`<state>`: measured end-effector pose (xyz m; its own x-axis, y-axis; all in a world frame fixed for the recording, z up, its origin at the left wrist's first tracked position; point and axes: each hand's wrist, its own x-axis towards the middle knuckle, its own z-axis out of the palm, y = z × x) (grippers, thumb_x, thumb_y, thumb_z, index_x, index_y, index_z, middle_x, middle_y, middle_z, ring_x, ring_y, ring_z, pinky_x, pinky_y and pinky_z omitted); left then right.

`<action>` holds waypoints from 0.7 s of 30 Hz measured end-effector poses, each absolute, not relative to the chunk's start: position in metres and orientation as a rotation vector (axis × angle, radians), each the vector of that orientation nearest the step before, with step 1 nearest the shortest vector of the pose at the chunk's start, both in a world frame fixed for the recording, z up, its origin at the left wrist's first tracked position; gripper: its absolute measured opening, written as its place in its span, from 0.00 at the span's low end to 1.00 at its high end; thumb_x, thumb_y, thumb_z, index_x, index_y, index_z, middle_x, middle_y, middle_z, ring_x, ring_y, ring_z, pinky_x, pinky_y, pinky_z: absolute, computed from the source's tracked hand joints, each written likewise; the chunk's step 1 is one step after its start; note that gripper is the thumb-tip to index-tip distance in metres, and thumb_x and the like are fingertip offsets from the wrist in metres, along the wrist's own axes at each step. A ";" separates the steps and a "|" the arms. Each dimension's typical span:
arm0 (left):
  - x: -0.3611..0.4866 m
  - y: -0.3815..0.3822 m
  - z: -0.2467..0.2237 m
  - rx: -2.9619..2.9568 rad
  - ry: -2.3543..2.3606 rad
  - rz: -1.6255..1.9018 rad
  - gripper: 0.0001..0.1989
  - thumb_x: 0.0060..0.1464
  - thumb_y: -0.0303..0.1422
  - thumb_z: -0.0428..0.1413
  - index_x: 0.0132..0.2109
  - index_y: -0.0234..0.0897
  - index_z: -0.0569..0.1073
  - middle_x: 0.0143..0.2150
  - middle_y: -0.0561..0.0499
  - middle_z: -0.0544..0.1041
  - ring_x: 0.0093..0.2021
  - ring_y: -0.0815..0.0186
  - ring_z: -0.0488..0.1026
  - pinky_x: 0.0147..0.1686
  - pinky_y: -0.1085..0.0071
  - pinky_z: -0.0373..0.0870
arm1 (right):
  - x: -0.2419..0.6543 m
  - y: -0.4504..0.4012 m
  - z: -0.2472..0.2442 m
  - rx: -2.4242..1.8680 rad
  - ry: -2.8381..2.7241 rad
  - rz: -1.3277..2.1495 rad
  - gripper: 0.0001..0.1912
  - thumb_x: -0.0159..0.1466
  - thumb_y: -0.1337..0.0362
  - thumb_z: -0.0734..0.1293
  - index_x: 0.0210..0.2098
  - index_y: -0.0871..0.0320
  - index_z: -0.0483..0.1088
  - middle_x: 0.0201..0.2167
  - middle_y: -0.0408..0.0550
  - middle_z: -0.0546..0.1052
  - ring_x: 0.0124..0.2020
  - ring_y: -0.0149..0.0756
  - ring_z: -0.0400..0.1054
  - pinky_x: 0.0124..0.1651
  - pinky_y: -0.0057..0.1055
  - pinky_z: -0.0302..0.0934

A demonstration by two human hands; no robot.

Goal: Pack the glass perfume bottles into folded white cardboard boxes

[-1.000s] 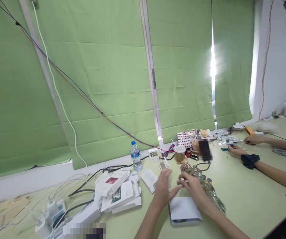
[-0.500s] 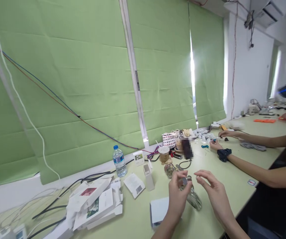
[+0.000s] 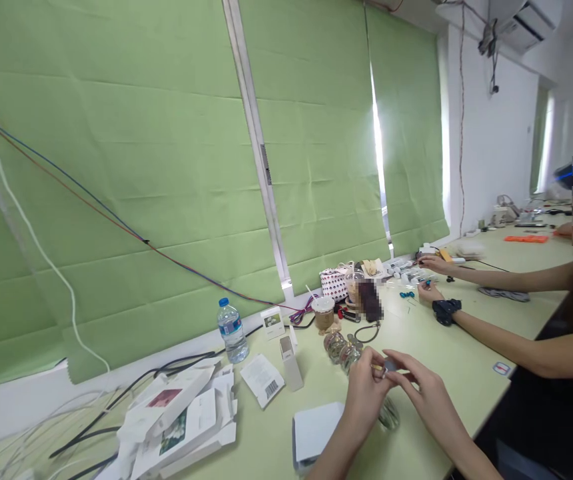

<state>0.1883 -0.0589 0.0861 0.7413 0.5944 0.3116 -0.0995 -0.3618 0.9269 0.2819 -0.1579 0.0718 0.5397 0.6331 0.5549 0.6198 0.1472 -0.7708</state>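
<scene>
The small piece is grey and smooth, perhaps a disc, with its far edge lost behind fingers; it sits right of centre in the lower half of the frame, held up above the table. There is one of it in view. Behind and below it runs a row of glassy rounds, shiny and greenish, too overlapped to count. Left of them, in the lower middle, stand or lie one slim box, upright, one packet with a barcode, one picture box and one white box, partly covered by the left forearm. One bottle with a blue cap stands left of these; two cups stand near the blind's foot. The lower-left pile shows two printed panels, its full count unclear. The left hand is curled, fingertips drawn close at the piece. The right hand has thumb and forefinger pinched narrowly on it, the two hands' fingertips meeting there. At right, a co-worker's two hands are over clear tubes.
</scene>
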 end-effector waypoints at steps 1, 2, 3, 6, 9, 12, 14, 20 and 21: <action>0.186 -0.058 0.089 1.802 0.384 0.744 0.14 0.41 0.25 0.60 0.36 0.39 0.66 0.37 0.54 0.72 0.25 0.71 0.70 0.25 0.75 0.65 | 0.287 -0.157 0.072 -1.531 -1.115 0.003 0.14 0.63 0.57 0.62 0.45 0.53 0.73 0.44 0.50 0.78 0.43 0.41 0.73 0.44 0.32 0.68; 0.183 -0.056 0.092 1.805 0.383 0.737 0.16 0.41 0.26 0.61 0.38 0.40 0.66 0.40 0.53 0.72 0.27 0.69 0.72 0.27 0.74 0.67 | 0.293 -0.156 0.071 -1.549 -1.105 -0.018 0.15 0.63 0.56 0.62 0.44 0.53 0.73 0.44 0.50 0.79 0.42 0.42 0.74 0.44 0.33 0.68; 0.177 -0.052 0.096 1.818 0.392 0.760 0.17 0.42 0.27 0.61 0.41 0.41 0.66 0.41 0.52 0.72 0.29 0.67 0.73 0.29 0.72 0.70 | 0.301 -0.155 0.069 -1.578 -1.088 -0.044 0.15 0.62 0.55 0.62 0.42 0.54 0.74 0.43 0.51 0.79 0.42 0.43 0.74 0.43 0.34 0.68; 0.151 -0.023 0.107 1.882 0.558 1.093 0.15 0.52 0.32 0.56 0.48 0.41 0.65 0.38 0.50 0.72 0.37 0.62 0.73 0.41 0.65 0.71 | 0.326 -0.146 0.054 -1.738 -1.016 -0.046 0.15 0.60 0.54 0.62 0.39 0.54 0.74 0.40 0.51 0.80 0.39 0.46 0.75 0.41 0.37 0.68; 0.118 0.026 0.110 1.687 0.962 1.502 0.23 0.53 0.29 0.51 0.56 0.41 0.56 0.56 0.43 0.62 0.56 0.57 0.64 0.56 0.59 0.62 | 0.341 -0.134 0.026 -1.857 -1.079 0.094 0.12 0.57 0.58 0.61 0.35 0.55 0.74 0.36 0.51 0.81 0.39 0.48 0.75 0.41 0.39 0.67; 0.091 0.070 0.101 1.680 1.028 1.423 0.37 0.44 0.25 0.55 0.60 0.37 0.52 0.62 0.38 0.55 0.64 0.52 0.53 0.62 0.55 0.52 | 0.342 -0.126 0.003 -1.877 -1.145 0.105 0.13 0.57 0.60 0.60 0.36 0.55 0.74 0.38 0.52 0.81 0.40 0.48 0.75 0.42 0.39 0.67; 0.081 0.089 0.089 1.718 1.001 1.285 0.44 0.36 0.22 0.60 0.62 0.39 0.53 0.61 0.39 0.60 0.63 0.49 0.58 0.60 0.54 0.56 | 0.337 -0.125 0.003 -1.865 -1.169 0.074 0.17 0.59 0.62 0.58 0.42 0.56 0.73 0.43 0.54 0.80 0.41 0.46 0.75 0.43 0.38 0.67; 0.088 0.109 0.057 1.873 0.846 1.024 0.52 0.27 0.19 0.65 0.62 0.48 0.59 0.49 0.46 0.75 0.48 0.54 0.75 0.46 0.60 0.71 | 0.272 -0.108 0.072 -1.756 -1.290 -0.156 0.17 0.65 0.63 0.54 0.44 0.55 0.72 0.44 0.55 0.77 0.46 0.46 0.71 0.48 0.38 0.63; 0.091 0.109 0.055 1.915 0.823 1.019 0.49 0.27 0.19 0.65 0.60 0.45 0.61 0.48 0.46 0.75 0.47 0.54 0.75 0.46 0.61 0.71 | 0.253 -0.098 0.084 -1.670 -1.395 -0.091 0.17 0.66 0.64 0.52 0.43 0.54 0.71 0.44 0.53 0.76 0.45 0.42 0.71 0.48 0.34 0.62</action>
